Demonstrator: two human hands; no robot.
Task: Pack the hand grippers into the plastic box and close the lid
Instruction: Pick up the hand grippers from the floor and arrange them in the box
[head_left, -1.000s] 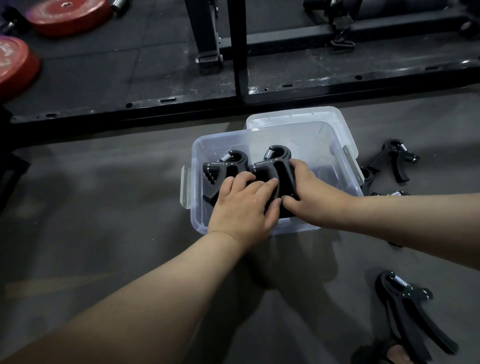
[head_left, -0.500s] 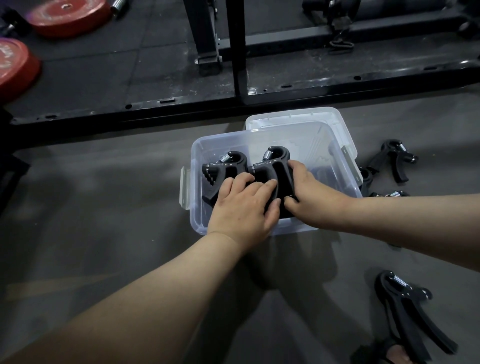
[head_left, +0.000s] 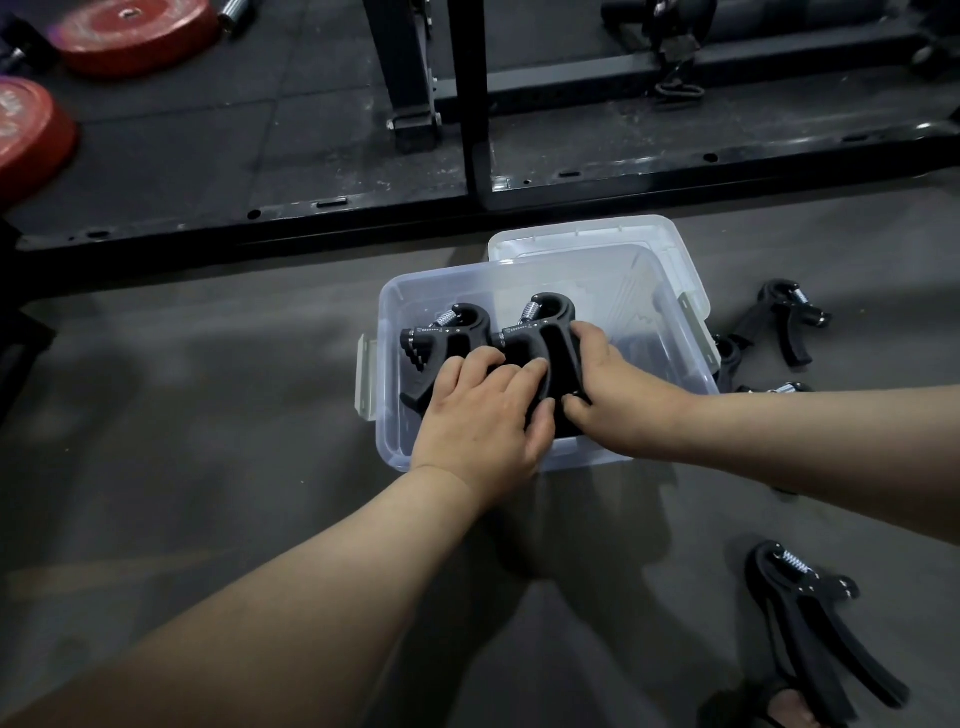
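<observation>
Fingers (head_left: 519, 374) of the left hand (head_left: 483, 421) curl over a gripper (head_left: 535, 338) inside the box (head_left: 387, 312), while the right hand (head_left: 623, 400) clasps its other side. A second gripper (head_left: 447, 338) lies just left of it in the box. The lid (head_left: 597, 234) sits behind the box, and more grippers (head_left: 784, 322) lie on the floor to the right.

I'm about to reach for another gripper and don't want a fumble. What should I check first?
1. Packed pair side by side in the plastic box: ok, first hand gripper beside second hand gripper.
2. Hands free: not ok, left hand and right hand both hold the second hand gripper.
3. Room in the box: ok, its right part is bare.
4. Next one in the open: ok, loose hand gripper lies on the floor at right.
5. Lid free to lift: cannot tell, the box may rest on it.
</observation>
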